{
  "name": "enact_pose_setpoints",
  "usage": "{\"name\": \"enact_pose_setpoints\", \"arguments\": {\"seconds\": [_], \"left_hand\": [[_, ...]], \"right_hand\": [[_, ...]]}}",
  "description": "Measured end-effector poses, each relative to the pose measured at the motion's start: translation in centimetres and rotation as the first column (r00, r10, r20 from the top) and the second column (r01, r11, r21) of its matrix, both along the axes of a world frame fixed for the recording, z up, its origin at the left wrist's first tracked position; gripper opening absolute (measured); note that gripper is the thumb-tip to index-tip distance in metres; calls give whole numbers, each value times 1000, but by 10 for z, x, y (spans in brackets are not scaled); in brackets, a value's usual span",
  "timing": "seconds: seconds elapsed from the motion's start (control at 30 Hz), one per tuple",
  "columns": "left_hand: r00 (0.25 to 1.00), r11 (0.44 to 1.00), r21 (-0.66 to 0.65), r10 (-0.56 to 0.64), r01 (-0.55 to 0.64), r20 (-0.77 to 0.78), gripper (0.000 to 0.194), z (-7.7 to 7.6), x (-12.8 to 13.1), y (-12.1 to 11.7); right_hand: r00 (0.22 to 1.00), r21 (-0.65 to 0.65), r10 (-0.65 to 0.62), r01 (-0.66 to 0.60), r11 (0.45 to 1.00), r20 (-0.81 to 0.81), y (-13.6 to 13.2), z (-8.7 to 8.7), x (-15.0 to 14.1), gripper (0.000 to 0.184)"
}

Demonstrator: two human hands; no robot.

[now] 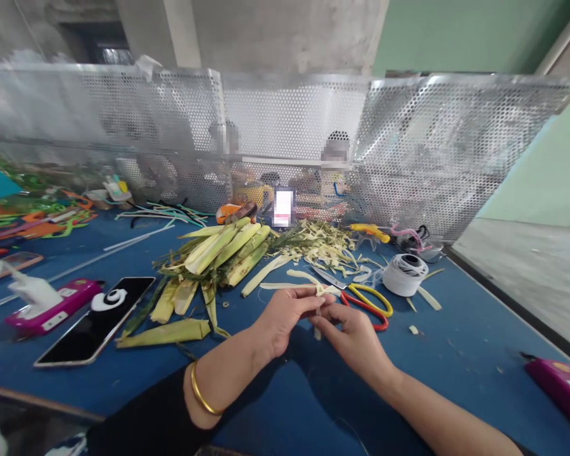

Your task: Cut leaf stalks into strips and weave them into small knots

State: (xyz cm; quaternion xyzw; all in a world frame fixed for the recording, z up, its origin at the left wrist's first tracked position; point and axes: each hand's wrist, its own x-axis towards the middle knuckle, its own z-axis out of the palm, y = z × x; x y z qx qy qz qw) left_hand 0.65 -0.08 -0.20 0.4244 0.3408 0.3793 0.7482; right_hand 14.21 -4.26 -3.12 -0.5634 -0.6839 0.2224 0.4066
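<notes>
Strips [319, 289]: pinched by your left fingers [308, 305] and right fingers [336, 311], look half-formed
Shreds [320, 244]: already heaped
Husks [223, 248]: plenty whole, so unworked I'd guess

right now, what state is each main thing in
left hand: pinching husk strip
right hand: pinching it too
scissors: lying down, handles spread
black phone: flat, screen dark
white roll: wound
husks: heaped
scraps: loosely piled
power strip: white plug on it
bracelet: worn
</notes>
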Motion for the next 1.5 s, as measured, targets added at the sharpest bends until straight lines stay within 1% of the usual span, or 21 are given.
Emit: {"name": "enact_pose_setpoints", "arguments": {"seconds": [0.07,0.13,0.23,0.37,0.47,0.5,0.53,0.6,0.63,0.67,0.7,0.8,0.87,0.93,1.03,1.1,1.2,1.27,1.37,1.43,1.5], "left_hand": [[1000,1000,0,10,-10,12,22,-1,0,0],[1000,1000,-16,16,-16,22,23,-2,0,1],[999,998,-57,13,-11,32,24,-2,0,2],[998,994,-99,45,-41,36,21,-1,-1,2],[998,995,-93,41,-37,37,18,0,-1,3],[998,996,-80,47,-44,36,18,1,-2,4],[998,996,-68,55,-53,28,18,1,-2,5],[998,997,-55,57,-57,-6,20,3,-4,7],[999,998,-58,36,-37,-24,21,5,-6,8],[999,998,-64,11,-13,-38,22,6,-7,9],[999,998,-69,-15,11,-49,23,7,-8,9],[997,996,-70,-61,57,-47,25,9,-10,8],[997,995,-67,-70,67,-36,27,9,-10,7],[997,998,-31,-58,57,-56,29,7,-9,6],[989,998,69,-3,13,-147,35,3,-5,5],[979,991,132,24,2,-201,38,1,-3,6],[967,978,207,23,31,-253,40,1,-4,9],[965,973,226,18,43,-263,40,2,-5,11],[965,974,222,12,48,-262,39,2,-8,15],[964,974,215,-8,68,-267,38,3,-9,17],[962,975,194,-52,107,-268,39,4,-10,17]], "right_hand": [[998,-28,19,-21,999,-53,2,-2,1,34],[996,-19,52,-54,998,-65,2,0,2,34],[993,2,108,-108,994,-48,0,6,4,32],[980,20,196,-196,980,-34,-4,11,1,31],[971,78,236,-238,968,31,-7,13,2,33],[975,116,215,-220,969,50,-7,14,3,33],[985,165,165,-172,971,55,-7,15,6,33],[999,261,3,-12,965,34,-3,17,13,25],[997,287,-72,63,956,22,-1,18,17,19],[993,290,-119,108,951,21,2,19,20,16],[992,271,-122,109,956,33,5,19,23,16],[998,181,-30,18,983,61,11,18,25,16],[996,180,-27,10,984,90,12,17,23,21],[988,207,-40,8,978,152,9,17,20,24],[975,203,-18,-28,979,222,6,19,17,23],[983,155,19,-47,987,181,5,22,18,23],[994,24,110,-109,994,-24,6,27,22,24],[976,-40,155,-163,986,-154,7,31,25,23],[947,-93,185,-215,972,-261,8,34,27,26],[938,-137,141,-192,972,-317,10,35,27,30],[921,-196,37,-121,973,-388,13,33,28,37]]}}
